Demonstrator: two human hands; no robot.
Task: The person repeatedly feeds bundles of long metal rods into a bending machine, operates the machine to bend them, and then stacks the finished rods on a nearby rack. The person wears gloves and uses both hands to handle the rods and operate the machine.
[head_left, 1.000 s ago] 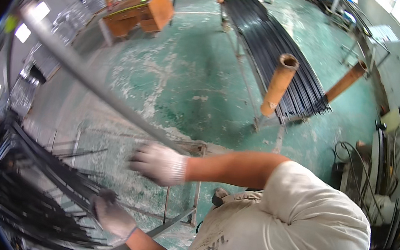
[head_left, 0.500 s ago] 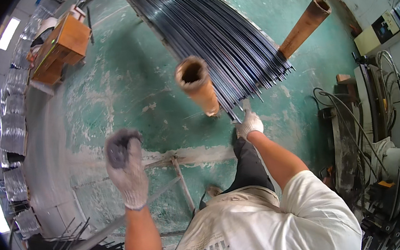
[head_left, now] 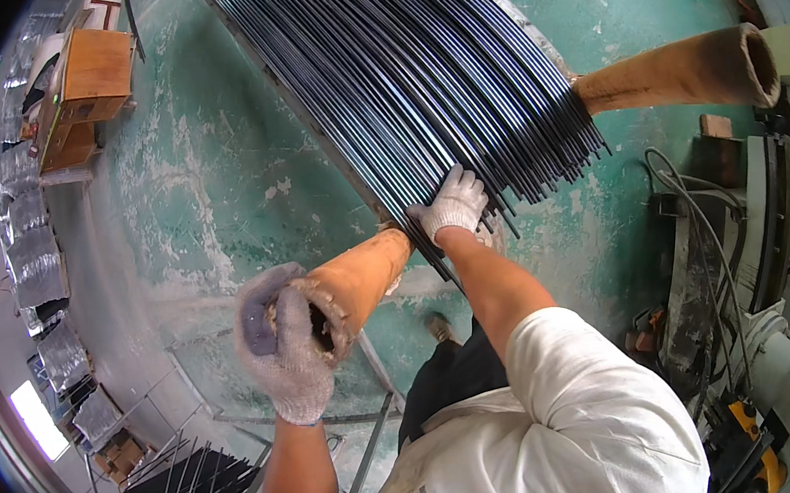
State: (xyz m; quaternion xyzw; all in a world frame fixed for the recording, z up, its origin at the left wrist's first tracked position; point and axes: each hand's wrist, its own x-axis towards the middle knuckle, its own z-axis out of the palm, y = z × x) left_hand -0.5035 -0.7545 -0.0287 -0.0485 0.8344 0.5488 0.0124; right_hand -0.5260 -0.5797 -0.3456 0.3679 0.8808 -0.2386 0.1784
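Since a moment ago, the left hand [head_left: 288, 342] has come to the mouth of the near orange-brown tube [head_left: 369, 275], and the right hand [head_left: 455, 205] has shifted up onto the near ends of the black rods [head_left: 378, 75]. From where I stand, the left hand's gloved fingers curl beside the tube's rim, though I can't tell whether they grip it. The gloved right hand lies palm down with its fingers across the rods; whether it closes on any, I can't tell. The rods stretch away side by side in a broad layer above the green floor [head_left: 249, 143], their near ends uneven. A second tube [head_left: 672, 76] stands at their right edge, and a wooden desk [head_left: 99, 66] sits well apart, off to the left
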